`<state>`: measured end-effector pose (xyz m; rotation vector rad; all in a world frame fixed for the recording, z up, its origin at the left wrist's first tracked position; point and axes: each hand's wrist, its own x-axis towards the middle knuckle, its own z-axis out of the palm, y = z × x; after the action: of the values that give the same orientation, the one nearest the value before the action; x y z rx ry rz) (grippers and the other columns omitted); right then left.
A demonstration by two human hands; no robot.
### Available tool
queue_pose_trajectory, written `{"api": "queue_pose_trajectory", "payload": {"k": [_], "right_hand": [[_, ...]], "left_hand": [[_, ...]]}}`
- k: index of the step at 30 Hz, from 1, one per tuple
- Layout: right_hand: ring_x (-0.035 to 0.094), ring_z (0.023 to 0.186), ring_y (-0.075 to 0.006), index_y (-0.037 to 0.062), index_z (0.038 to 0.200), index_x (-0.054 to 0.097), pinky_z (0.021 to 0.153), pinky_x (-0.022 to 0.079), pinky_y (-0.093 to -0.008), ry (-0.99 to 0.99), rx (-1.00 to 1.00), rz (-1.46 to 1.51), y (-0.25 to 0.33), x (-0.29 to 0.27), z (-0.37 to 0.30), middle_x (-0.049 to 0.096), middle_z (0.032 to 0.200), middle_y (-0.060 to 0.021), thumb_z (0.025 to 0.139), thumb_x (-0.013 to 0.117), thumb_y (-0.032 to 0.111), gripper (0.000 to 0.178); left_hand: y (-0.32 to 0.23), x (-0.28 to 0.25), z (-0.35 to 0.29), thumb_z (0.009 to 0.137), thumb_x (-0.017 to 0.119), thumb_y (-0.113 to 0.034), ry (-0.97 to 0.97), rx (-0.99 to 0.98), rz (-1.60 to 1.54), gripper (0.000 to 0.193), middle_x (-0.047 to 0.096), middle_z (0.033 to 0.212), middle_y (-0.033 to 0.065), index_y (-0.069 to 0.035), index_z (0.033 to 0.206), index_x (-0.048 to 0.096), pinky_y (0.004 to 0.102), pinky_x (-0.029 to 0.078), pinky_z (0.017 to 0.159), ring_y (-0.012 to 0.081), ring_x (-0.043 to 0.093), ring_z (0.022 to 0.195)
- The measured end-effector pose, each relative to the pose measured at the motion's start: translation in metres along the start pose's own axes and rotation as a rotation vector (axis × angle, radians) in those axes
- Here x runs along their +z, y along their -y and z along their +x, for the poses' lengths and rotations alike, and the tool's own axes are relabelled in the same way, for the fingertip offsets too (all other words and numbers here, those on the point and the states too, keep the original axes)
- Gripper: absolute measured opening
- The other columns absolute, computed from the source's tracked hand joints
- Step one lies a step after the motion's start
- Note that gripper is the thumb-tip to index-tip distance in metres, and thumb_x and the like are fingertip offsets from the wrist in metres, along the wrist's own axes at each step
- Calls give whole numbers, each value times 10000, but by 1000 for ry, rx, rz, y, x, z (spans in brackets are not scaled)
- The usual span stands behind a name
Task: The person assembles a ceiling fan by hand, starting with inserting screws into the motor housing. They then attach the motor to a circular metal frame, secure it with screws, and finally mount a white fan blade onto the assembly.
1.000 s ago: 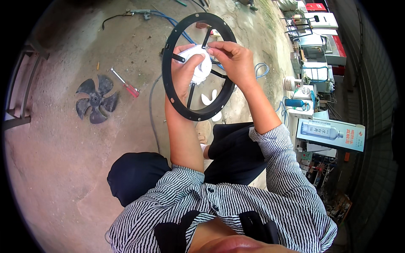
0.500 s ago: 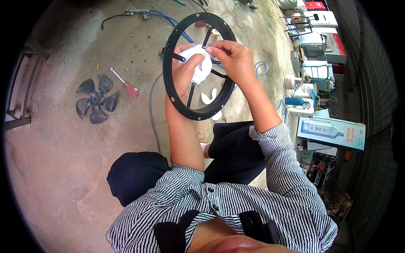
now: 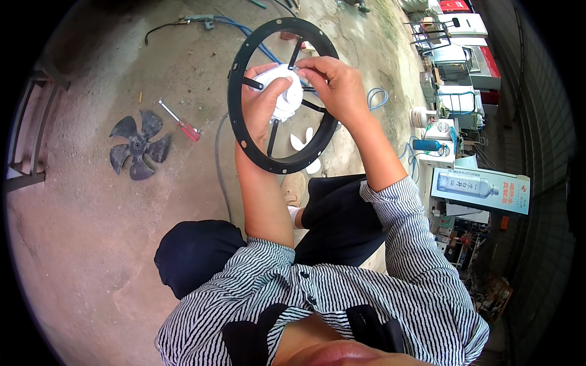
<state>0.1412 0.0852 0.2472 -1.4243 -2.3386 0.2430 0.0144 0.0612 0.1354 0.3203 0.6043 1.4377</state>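
Note:
A black ring-shaped fan frame (image 3: 237, 104) with several spokes is held up tilted in front of me. At its centre sits a round white motor housing (image 3: 292, 97), where the spokes meet. My left hand (image 3: 261, 108) reaches through the ring and is closed around the housing, thumb across its front. At the housing's upper edge, beside the end of a spoke, my right hand (image 3: 337, 84) has thumb and forefinger pinched together. What lies between those fingertips is too small to make out.
On the concrete floor to the left lie a black fan blade (image 3: 139, 146) and a red-handled screwdriver (image 3: 187, 129). Beyond the ring runs a blue hose (image 3: 247, 30). White blade-shaped pieces (image 3: 298, 143) lie below it. Boxes and a bottle-printed carton (image 3: 479, 190) line the right side.
The frame and both hands have shifted slightly left, and the ring has turned a little. My left grip on the housing and my right pinch at its edge stay the same.

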Motion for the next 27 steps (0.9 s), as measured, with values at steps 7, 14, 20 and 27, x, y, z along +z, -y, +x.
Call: {"api": "queue_pose_trajectory", "payload": {"k": [7, 14, 20, 27], "right_hand": [[711, 688, -276, 46, 911, 753, 639, 556, -343, -59, 19, -35, -1, 3, -1, 727, 786, -116, 828, 796, 163, 149], [716, 733, -276, 59, 950, 753, 655, 561, -349, -47, 63, 1, 7, -2, 0, 728, 818, -116, 855, 764, 176, 150], [710, 787, -301, 71, 989, 752, 679, 564, -358, -42, -75, -79, -4, 0, -1, 733, 872, -119, 866, 739, 164, 154], [703, 755, -287, 96, 922, 761, 641, 540, -357, 9, 99, -188, 6, -4, -4, 730, 871, -86, 863, 738, 216, 136]], "left_hand": [[0, 0, 0, 843, 730, -76, 13, -13, 1, 467, 683, 1100, 154, 22, 1262, 548, 308, 593, 783, 208, 715, 936], [-1, 1, -1, 847, 729, -76, 2, -16, -9, 459, 683, 1100, 153, 18, 1260, 553, 316, 597, 782, 210, 718, 931], [2, 0, 1, 844, 733, -74, 11, -11, -17, 463, 685, 1094, 154, 16, 1261, 552, 320, 599, 786, 213, 718, 933], [2, 0, 0, 843, 734, -73, 8, -17, -29, 467, 681, 1103, 154, 19, 1263, 549, 323, 603, 788, 215, 717, 936]]}}
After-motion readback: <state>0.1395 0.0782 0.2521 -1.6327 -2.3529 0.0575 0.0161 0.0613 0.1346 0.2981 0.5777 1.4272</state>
